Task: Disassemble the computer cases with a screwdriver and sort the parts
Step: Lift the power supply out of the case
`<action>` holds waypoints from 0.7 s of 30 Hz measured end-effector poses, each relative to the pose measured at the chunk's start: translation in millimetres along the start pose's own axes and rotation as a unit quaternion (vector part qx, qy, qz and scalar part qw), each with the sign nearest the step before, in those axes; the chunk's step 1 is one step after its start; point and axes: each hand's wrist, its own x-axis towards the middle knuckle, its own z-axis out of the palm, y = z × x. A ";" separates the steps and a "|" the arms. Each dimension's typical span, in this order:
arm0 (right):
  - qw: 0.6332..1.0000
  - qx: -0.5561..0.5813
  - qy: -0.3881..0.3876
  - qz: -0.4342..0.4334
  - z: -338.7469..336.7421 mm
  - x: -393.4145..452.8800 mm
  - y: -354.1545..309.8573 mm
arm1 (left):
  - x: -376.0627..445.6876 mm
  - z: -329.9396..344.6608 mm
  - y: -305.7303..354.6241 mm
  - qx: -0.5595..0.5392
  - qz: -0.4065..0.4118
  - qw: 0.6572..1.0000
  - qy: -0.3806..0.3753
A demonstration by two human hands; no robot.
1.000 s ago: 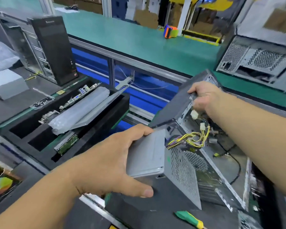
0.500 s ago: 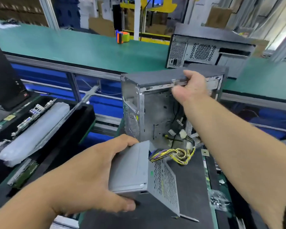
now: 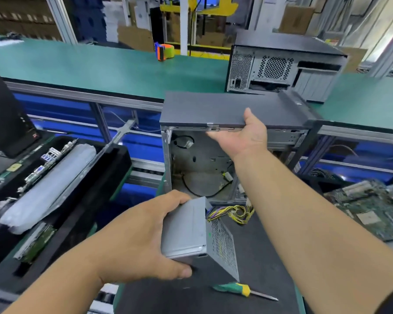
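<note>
Nearest the viewer, the left hand (image 3: pixel 143 241) grips the power supply (image 3: pixel 197 234) — long axis running away, cables (image 3: pixel 233 213) trailing toward the case (image 3: pixel 213 155); beyond, the right hand (image 3: pixel 241 134), fingers straight, presses the case's top edge — upright on the counter (image 3: pixel 270 268).

A dark work mat (image 3: pixel 266 257) carries the open computer case (image 3: pixel 197 159), a green-handled screwdriver (image 3: pixel 236 289) and a circuit board (image 3: pixel 372 207).
</note>
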 end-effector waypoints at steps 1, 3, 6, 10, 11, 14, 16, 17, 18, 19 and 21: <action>1.000 -0.008 0.009 -0.005 3.0 0.3 -0.7 | -5.6 -2.3 -5.1 0.010 0.012 1.000 0.019; 0.997 -0.040 0.049 -0.033 6.5 2.8 -2.7 | -19.0 -1.5 -19.3 0.043 0.034 0.997 0.045; 0.982 -0.139 0.088 -0.090 7.8 4.6 -5.6 | -28.8 -2.5 -35.7 0.056 0.057 0.995 0.060; 0.987 -0.123 0.056 -0.084 -2.8 -1.0 -5.4 | -27.2 -5.2 -40.2 0.028 0.057 0.996 0.064; 0.988 -0.118 0.052 -0.084 -3.3 -3.1 -5.2 | -26.9 -4.9 -43.6 0.024 0.059 0.996 0.064; 0.976 -0.128 0.094 -0.146 -3.0 0.2 -1.2 | -22.8 -2.1 -46.0 0.035 0.068 0.994 0.076; 0.979 -0.095 0.099 -0.154 -3.4 3.4 1.9 | -17.0 0.9 -50.8 0.041 0.067 0.993 0.086; 0.980 -0.081 0.096 -0.152 -2.5 4.4 2.3 | -13.2 2.3 -54.4 0.041 0.071 0.992 0.091; 0.983 -0.060 0.086 -0.148 -2.5 4.1 1.3 | -10.0 3.5 -57.0 0.037 0.071 0.992 0.095; 0.987 -0.036 0.066 -0.140 -2.9 2.1 0.5 | -6.1 5.5 -60.1 0.026 0.072 0.992 0.099; 0.992 -0.013 0.034 -0.119 -5.3 -5.9 1.4 | 1.3 10.0 -64.6 0.010 0.067 0.992 0.106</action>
